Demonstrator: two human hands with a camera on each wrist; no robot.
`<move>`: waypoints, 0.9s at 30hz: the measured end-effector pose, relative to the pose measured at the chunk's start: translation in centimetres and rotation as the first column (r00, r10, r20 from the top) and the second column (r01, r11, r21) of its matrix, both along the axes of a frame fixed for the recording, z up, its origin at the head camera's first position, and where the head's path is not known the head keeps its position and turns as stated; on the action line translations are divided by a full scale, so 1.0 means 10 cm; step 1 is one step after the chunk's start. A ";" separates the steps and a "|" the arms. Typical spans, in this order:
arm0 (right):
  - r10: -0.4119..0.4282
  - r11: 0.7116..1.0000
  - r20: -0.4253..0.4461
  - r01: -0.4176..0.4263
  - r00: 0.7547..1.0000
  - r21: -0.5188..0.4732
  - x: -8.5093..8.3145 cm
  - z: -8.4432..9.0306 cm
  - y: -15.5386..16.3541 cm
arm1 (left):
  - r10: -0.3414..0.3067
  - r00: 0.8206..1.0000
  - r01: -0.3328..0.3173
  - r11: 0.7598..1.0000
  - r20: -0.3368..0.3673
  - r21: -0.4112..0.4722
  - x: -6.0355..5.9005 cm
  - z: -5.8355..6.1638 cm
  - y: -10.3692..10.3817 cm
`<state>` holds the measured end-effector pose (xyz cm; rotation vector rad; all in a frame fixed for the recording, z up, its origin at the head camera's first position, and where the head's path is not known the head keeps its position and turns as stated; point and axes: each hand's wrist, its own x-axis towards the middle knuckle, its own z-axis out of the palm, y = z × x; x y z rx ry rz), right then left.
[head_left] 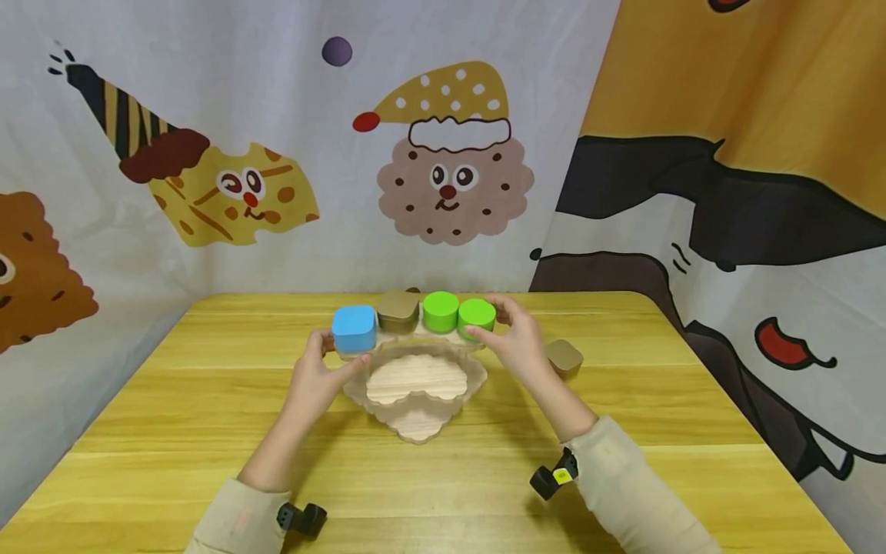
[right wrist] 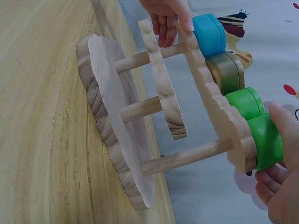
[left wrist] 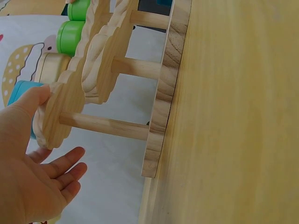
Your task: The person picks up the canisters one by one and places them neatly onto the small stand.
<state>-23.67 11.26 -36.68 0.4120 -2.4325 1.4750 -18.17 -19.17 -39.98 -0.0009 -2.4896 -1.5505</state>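
A tiered wooden stand has a wavy base (head_left: 415, 428), a small middle shelf (head_left: 415, 378) and a top shelf (right wrist: 215, 100) on round posts (right wrist: 187, 157). Along the top shelf sit a blue tin (head_left: 354, 329), a gold tin (head_left: 398, 312) and two green tins (head_left: 441, 312). My left hand (head_left: 314, 385) pinches the shelf's left end beside the blue tin, thumb in front, its other fingers spread. At the opposite end my right hand (head_left: 522, 342) grips the outer green tin (head_left: 477, 317) between thumb and fingers.
Another gold tin (head_left: 566, 358) stands on the wooden table (head_left: 429, 508), behind my right forearm. A printed curtain (head_left: 277, 92) hangs behind the table's far edge. Small black cameras (head_left: 301, 520) are strapped to both wrists.
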 end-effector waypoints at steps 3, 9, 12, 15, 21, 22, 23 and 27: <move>0.004 1.000 0.000 -0.004 1.000 -0.014 0.03 -0.01 0.04 | 0.001 1.000 -0.001 1.000 -0.002 0.000 0.00 0.00 0.00; -0.023 1.000 -0.020 0.023 1.000 -0.005 0.13 -0.04 0.21 | -0.001 1.000 0.001 1.000 -0.013 -0.005 0.00 0.00 0.01; -0.043 0.999 -0.039 0.043 0.998 -0.009 0.17 -0.05 0.30 | -0.002 1.000 0.002 1.000 -0.015 -0.002 0.00 0.00 0.01; -0.052 0.999 -0.069 0.051 0.996 -0.014 0.17 -0.08 0.40 | 0.003 1.000 -0.003 1.000 -0.013 -0.003 0.00 0.00 0.01; -0.077 0.997 -0.087 0.078 0.993 0.008 0.15 -0.19 0.61 | 0.009 1.000 -0.009 1.000 -0.011 -0.013 0.00 -0.01 0.00; -0.080 0.997 -0.081 0.081 0.994 0.009 0.15 -0.21 0.65 | 0.009 1.000 -0.009 1.000 -0.011 -0.013 0.00 -0.01 0.00; -0.085 0.996 -0.073 0.087 0.994 0.013 0.15 -0.24 0.69 | 0.009 1.000 -0.009 1.000 -0.013 -0.013 0.00 -0.01 0.00; -0.105 0.994 -0.042 0.106 0.994 0.021 0.15 -0.33 0.85 | 0.008 1.000 -0.008 1.000 -0.014 -0.009 -0.01 -0.02 0.00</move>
